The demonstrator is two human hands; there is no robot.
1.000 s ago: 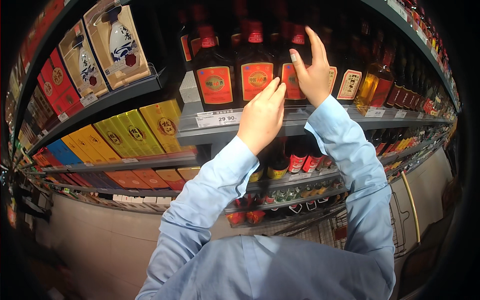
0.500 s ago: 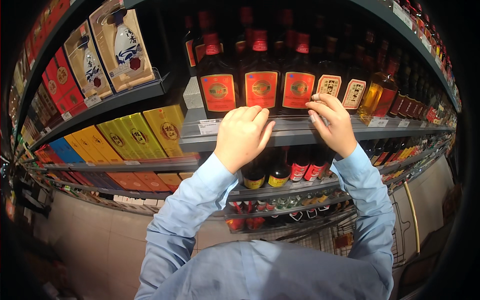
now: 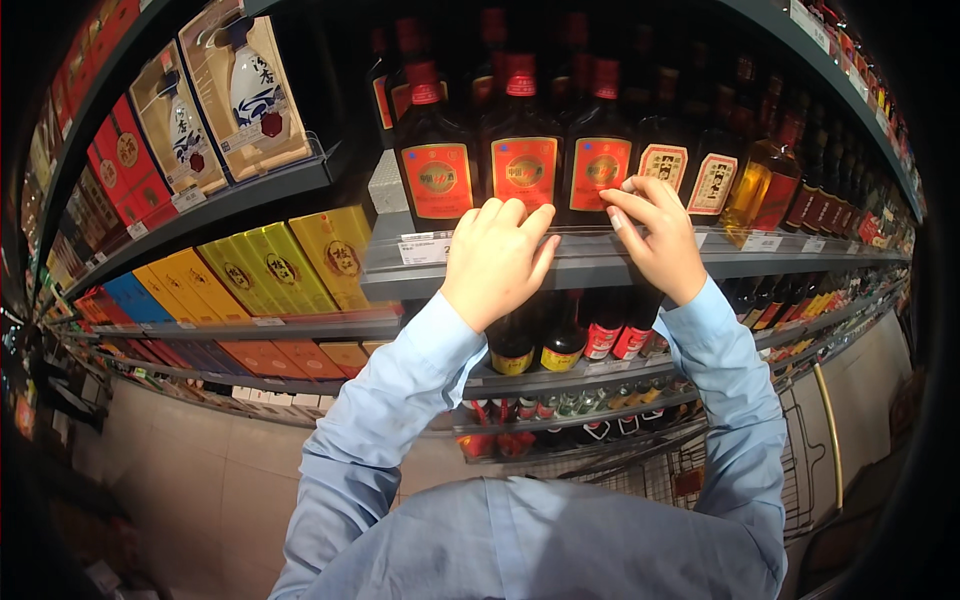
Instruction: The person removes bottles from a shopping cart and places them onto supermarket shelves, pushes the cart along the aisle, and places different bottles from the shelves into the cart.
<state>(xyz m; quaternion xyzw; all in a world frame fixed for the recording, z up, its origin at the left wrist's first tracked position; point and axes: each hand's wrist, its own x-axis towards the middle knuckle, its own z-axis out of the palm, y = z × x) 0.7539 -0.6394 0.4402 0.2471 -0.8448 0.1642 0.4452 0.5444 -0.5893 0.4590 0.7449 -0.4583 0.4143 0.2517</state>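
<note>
Bottles (image 3: 525,175) right of boxes (image 3: 282,265)

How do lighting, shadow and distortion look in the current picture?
Head view: fisheye curvature bends the upper-right shelf edge, with black corners around; same head view: red-labelled liquor bottles in front read well, but bottles behind sink into shadow; also head view: a dark shadow crosses the blue shirt.
</note>
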